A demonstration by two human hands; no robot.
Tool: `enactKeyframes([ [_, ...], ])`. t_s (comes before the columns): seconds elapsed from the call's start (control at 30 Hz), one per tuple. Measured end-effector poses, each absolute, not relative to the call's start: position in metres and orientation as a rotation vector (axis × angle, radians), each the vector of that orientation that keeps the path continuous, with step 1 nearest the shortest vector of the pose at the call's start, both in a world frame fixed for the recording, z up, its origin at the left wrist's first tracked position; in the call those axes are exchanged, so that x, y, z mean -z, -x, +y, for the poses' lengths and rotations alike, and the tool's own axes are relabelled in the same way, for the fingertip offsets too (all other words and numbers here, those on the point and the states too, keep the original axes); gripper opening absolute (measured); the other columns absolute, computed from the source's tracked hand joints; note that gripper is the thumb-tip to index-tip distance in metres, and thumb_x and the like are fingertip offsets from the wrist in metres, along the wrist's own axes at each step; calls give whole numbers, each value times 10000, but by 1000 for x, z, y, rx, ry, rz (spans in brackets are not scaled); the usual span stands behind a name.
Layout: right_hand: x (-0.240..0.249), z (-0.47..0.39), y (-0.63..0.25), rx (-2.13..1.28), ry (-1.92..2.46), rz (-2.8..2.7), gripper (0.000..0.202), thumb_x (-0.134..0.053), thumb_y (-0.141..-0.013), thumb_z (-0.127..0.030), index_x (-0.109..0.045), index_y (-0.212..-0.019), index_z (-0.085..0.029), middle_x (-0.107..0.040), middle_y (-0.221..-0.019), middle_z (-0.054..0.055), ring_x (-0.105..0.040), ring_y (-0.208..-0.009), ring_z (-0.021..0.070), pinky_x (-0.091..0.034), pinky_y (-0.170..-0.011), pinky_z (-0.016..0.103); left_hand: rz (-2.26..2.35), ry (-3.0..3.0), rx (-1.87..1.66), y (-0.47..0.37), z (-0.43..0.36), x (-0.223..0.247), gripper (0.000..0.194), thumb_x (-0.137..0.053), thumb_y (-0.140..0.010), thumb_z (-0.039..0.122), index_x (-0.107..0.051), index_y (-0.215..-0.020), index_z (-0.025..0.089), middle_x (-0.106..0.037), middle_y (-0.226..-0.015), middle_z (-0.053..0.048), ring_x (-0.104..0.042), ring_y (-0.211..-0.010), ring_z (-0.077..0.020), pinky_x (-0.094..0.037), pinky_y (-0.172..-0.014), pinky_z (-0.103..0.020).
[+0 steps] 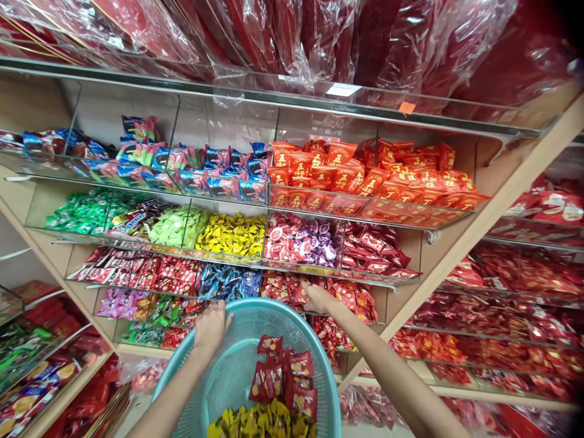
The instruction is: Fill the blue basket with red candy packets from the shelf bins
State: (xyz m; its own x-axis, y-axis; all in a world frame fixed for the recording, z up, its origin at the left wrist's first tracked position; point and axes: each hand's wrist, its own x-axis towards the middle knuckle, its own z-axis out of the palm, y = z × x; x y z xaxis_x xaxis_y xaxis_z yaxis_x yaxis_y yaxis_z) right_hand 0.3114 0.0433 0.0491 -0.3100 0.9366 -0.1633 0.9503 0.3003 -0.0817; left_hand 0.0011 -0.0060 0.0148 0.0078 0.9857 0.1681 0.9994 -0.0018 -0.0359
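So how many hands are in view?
2: the left hand is on the rim of the teal basket; the right hand is by the shelved red packets. I see no others.

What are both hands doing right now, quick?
Left hand: closed on the rim of the teal basket.
Right hand: at red packets on the shelf; can't tell whether it's holding one.
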Motion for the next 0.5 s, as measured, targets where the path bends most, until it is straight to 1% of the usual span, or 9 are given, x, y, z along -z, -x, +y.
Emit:
enactKeyframes([
  [0.17, -69, 24, -309, 173, -1776, 2548, 546, -552, -677, -244, -331, -1169, -165, -565, -990, 121, -546, -917, 243, -353, -695, 278, -2127, 2117, 155, -1, -5, -11, 351, -257, -854, 376, -476, -987, 136, -576, -949, -142, -558, -863, -236, -411, -728, -355],
  [0.3, -94, -3, -301, 125, -1664, 2732, 367, -534, -703, -251, -381, -1030, -182, -562, -956, 90, -534, -889, 213, -349, -717, 267, -2137, 2116, 144, 0, -4, -10, 347, -265, -852, 385, -470, -994, 144, -578, -951, -131, -557, -853, -229, -412, -727, -345],
  [0.4, -108, -25, -294, 225, -1636, 2869, 296, -535, -704, -263, -390, -953, -199, -555, -926, 56, -526, -838, 180, -354, -689, 239, -2134, 2110, 139, 0, -4, -10, 331, -275, -851, 378, -471, -984, 146, -580, -940, -124, -558, -847, -230, -409, -727, -344],
  [0.5, -109, -41, -284, 461, -1633, 2968, 274, -537, -688, -241, -393, -920, -211, -551, -870, 12, -521, -761, 146, -353, -638, 212, -2130, 2107, 151, 0, -4, -10, 318, -285, -849, 367, -474, -974, 143, -580, -931, -125, -557, -849, -234, -407, -727, -347],
])
